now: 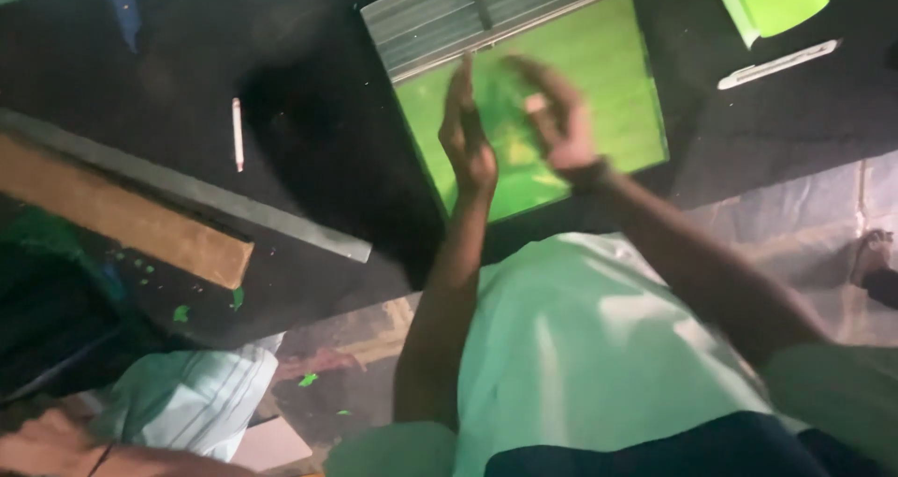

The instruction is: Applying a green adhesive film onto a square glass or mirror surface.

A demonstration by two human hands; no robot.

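Left hand [467,131] raised edge-on, fingers straight, over the bright green sheet [599,75] on the dark table [309,93]. Right hand [557,112] blurred beside it, apparently pinching a small green piece [505,98]; grip unclear.

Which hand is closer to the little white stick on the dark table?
The left hand. It is raised over the near left part of the green sheet, with the white stick off to its left. The right hand is further right, over the sheet's middle.
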